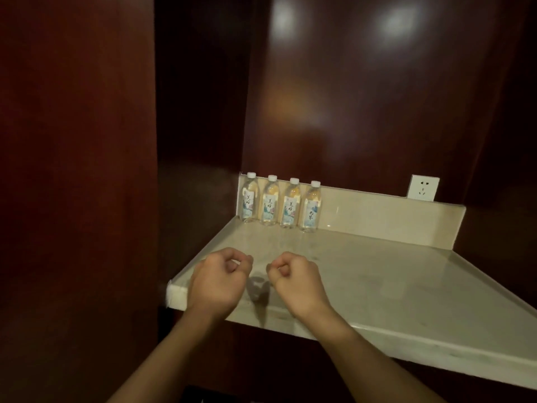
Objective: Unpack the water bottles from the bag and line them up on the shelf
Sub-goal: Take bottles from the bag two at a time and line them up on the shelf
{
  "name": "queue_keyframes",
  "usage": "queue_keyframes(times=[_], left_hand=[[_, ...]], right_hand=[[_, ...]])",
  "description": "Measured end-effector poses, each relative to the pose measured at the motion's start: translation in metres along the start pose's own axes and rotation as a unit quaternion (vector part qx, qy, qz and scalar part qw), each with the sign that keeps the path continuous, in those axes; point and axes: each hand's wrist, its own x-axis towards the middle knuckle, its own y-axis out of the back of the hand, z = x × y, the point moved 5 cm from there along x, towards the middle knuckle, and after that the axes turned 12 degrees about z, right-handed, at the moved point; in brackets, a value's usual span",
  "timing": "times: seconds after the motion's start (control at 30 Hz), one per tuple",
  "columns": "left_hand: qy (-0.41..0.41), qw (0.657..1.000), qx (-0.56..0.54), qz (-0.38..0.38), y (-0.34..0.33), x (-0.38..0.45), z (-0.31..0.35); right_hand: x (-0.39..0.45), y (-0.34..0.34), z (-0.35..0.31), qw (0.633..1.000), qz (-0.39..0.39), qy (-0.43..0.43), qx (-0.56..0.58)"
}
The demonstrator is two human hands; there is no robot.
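**Mia:** How many water bottles are up there?

**Ben:** Four. In the head view, the four water bottles (280, 202) stand in a row at the back of the shelf (406, 286). They are upright, with white caps on. The first one is right in the back left corner. The others stand just beside it, one after another, going right.

**Mia:** Do they touch?

**Ben:** They are very close. I can't tell if they touch.

**Mia:** Where is the bag?

**Ben:** I can't see a bag anywhere here. So I can't tell if more bottles are left in it.

**Mia:** Is the job done, then?

**Ben:** I think it is done, or almost. The row looks neat, and nobody is holding a bottle.

**Mia:** What are the hands doing?

**Ben:** The left hand (216, 282) is curled into a fist. The right hand (297, 282) is curled into a fist too. Both hold nothing. They are near the front edge of the shelf, side by side, with a small gap between them.

**Mia:** Are the hands near the bottles?

**Ben:** No. The bottles are far back by the low wall. The hands are at the front, well apart from them.

**Mia:** Anything else up there?

**Ben:** A white wall socket (422, 188) sits on the back wall, off to the right.
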Motion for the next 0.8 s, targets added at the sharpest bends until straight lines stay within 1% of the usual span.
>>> queue_keyframes(times=[0.1, 0.2, 0.37, 0.47, 0.6, 0.7, 0.8], left_hand=[[0.009, 1.0, -0.013, 0.009, 0.034, -0.014, -0.023], [0.035, 0.999, -0.013, 0.026, 0.073, -0.021, -0.059], [0.052, 0.996, 0.039, 0.066, 0.15, -0.037, -0.127], [0.077, 0.992, 0.074, 0.063, 0.194, -0.056, -0.177], [0.138, 0.982, 0.1, 0.088, 0.241, -0.077, -0.239], [0.202, 0.97, 0.11, 0.079, 0.258, -0.097, -0.283], [0.26, 0.955, 0.114, 0.085, 0.272, -0.126, -0.329]], right_hand=[[-0.027, -0.032, -0.015, 0.999, -0.025, 0.01, 0.041], [-0.056, -0.072, -0.034, 0.997, -0.039, 0.017, 0.062], [-0.12, -0.144, -0.069, 0.991, -0.104, 0.023, 0.086], [-0.163, -0.182, -0.088, 0.985, -0.148, 0.021, 0.092], [-0.217, -0.237, -0.097, 0.973, -0.213, 0.0, 0.089], [-0.256, -0.282, -0.094, 0.96, -0.272, -0.019, 0.069], [-0.297, -0.326, -0.082, 0.948, -0.31, -0.034, 0.059]])
